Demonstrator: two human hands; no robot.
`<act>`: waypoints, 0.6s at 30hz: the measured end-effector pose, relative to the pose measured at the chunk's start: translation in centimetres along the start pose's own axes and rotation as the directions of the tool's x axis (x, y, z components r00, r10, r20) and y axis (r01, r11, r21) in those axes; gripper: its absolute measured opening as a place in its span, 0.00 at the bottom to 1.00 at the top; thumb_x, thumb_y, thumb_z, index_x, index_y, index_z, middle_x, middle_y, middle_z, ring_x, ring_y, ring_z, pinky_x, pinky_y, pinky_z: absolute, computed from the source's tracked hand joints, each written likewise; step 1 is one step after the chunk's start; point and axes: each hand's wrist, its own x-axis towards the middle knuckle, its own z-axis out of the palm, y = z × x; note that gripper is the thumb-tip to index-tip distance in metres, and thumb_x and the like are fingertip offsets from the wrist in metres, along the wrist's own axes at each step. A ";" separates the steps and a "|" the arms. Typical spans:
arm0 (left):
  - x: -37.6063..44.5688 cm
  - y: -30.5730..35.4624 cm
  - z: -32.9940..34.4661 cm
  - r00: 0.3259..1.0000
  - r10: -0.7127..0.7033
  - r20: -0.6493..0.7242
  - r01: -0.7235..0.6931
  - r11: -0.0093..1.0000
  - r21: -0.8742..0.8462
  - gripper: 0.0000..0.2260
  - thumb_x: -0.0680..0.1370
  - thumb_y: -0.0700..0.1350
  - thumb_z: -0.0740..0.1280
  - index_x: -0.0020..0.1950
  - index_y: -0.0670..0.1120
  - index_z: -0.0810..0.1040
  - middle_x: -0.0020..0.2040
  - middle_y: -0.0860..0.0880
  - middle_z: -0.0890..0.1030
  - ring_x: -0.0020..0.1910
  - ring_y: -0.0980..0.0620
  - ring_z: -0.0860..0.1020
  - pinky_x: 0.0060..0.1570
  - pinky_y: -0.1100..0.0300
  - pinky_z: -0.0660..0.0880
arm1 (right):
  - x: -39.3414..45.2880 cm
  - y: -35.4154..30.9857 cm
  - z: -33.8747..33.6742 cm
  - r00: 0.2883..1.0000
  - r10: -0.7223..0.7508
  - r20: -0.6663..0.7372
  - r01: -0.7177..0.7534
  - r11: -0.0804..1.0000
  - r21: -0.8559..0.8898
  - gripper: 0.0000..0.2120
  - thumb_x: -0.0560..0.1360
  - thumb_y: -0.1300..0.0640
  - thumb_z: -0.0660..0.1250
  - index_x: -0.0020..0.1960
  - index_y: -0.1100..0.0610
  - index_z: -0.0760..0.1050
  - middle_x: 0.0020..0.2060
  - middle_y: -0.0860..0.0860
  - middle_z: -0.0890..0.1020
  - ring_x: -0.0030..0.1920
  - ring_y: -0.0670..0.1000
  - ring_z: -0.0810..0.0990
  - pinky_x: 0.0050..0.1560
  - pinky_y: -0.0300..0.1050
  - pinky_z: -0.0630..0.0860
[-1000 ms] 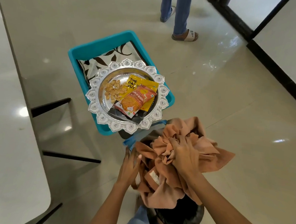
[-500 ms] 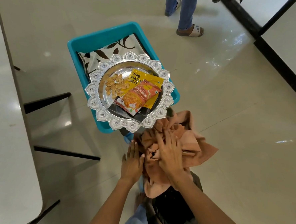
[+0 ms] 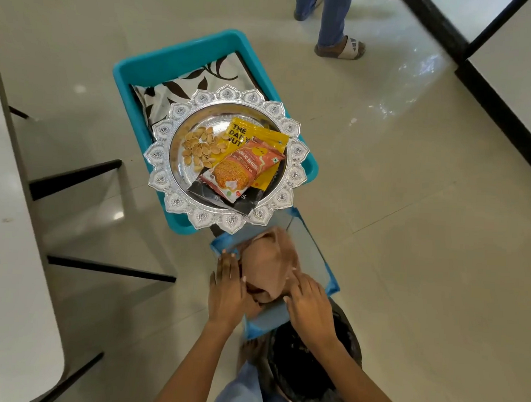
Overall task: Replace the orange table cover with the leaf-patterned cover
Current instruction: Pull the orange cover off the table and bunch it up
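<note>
orange cover: crumpled orange-brown fabric table cover point(image 3: 268, 263), bunched in a wad inside a blue-rimmed grey bag/bin point(image 3: 309, 253) on floor, 6 o'clock of the teal tub
left hand: left hand point(image 3: 227, 288) at 9 o'clock of the wad, fingers fairly straight, laid against the cloth and the bag's near-left rim; not curled round anything I can see
right hand: right hand point(image 3: 309, 306) at 4 o'clock of the wad, fingers bent, tips touching the cloth's edge; real pinch or just pressing, cannot tell
leaf cover: folded white fabric cover with dark leaf print point(image 3: 183, 93) lying in rectangular teal plastic tub point(image 3: 173, 58), mostly under the plate, showing at 11 o'clock
plate: round ornate silver metal plate with scalloped rim point(image 3: 166, 176) resting on tub's top
on plate: pile of pistachio shells point(image 3: 199, 147) at 9 o'clock; yellow snack packet point(image 3: 243, 131), red-orange snack packet point(image 3: 241, 171) over it, black packet point(image 3: 252, 200) lowest
black bag: black plastic bag point(image 3: 310, 368) at 5 o'clock of the bin
table: white tabletop with black legs point(image 3: 6, 247) at far 9 o'clock
bystander: a person's jeans leg and sandal point(image 3: 339, 34) at 12 o'clock
</note>
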 end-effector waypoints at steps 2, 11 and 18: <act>-0.1 -0.8 0.0 1.000 0.026 0.011 -0.026 0.998 0.054 0.25 0.77 0.48 0.50 0.68 0.37 0.72 0.67 0.36 0.72 0.63 0.38 0.75 0.53 0.43 0.76 | -0.1 -0.2 -0.7 0.999 0.038 -0.036 -0.037 0.998 0.045 0.21 0.62 0.63 0.77 0.53 0.59 0.76 0.54 0.57 0.80 0.50 0.55 0.79 0.46 0.46 0.79; -11.8 5.8 -12.1 0.947 0.292 -0.133 -0.306 0.947 -0.099 0.32 0.78 0.56 0.41 0.74 0.40 0.65 0.76 0.44 0.58 0.75 0.52 0.50 0.74 0.49 0.53 | -2.4 -5.1 -16.9 0.952 0.236 -0.194 -0.154 0.920 0.360 0.15 0.78 0.53 0.57 0.53 0.57 0.79 0.50 0.51 0.81 0.42 0.54 0.81 0.35 0.47 0.78; -21.0 9.0 -24.3 0.868 0.269 -0.417 -0.349 0.929 -0.126 0.28 0.79 0.57 0.48 0.65 0.42 0.75 0.75 0.43 0.62 0.76 0.48 0.53 0.71 0.55 0.47 | -3.4 -11.5 -29.9 0.930 0.222 -0.294 -0.035 0.847 0.531 0.08 0.76 0.55 0.65 0.52 0.54 0.80 0.48 0.50 0.83 0.45 0.51 0.81 0.43 0.46 0.76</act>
